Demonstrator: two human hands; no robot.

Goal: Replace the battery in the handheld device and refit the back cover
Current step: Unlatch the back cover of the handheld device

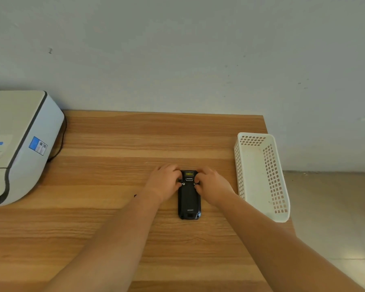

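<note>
A black handheld device [189, 199] lies face down on the wooden table [114, 148], its back cover on and its scanner end pointing away from me. My left hand [163, 181] grips the device's far left side, fingertips at a small round latch there. My right hand [213, 184] grips the far right side in the same way, at the matching latch. Both hands touch the device near its top end; the lower half with its logo is uncovered. No loose battery is in view.
A white perforated plastic basket [261, 178] stands at the table's right edge, close to my right forearm. A white printer [19, 144] with a black cable sits at the left. A wall runs along the table's far edge; tiled floor shows on the right.
</note>
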